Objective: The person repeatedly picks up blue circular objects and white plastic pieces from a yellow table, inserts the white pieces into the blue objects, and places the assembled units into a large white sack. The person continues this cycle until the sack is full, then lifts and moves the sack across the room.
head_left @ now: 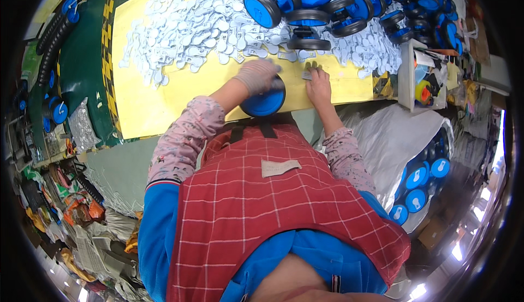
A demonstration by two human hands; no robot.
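Observation:
A blue wheel with a dark rim (263, 99) is at the near edge of the yellow work surface, its flat blue face toward me. My left hand (255, 77), in a pale glove, is closed over the wheel's upper left part; its fingertips are blurred and partly hidden. To the right, my right hand (318, 85) has grey-covered fingertips and pinches a small pale piece (307, 75) just above the yellow surface. Beyond both hands spreads a heap of pale, key-shaped plastic pieces (204, 32), each with a round end.
Black-tyred blue wheel pairs (308, 18) are piled at the back right. A white box of odds and ends (406, 78) stands right of the surface. More wheels (416, 198) lie beside silvery sheeting (376, 138) at lower right. Striped tape (109, 67) borders the left side.

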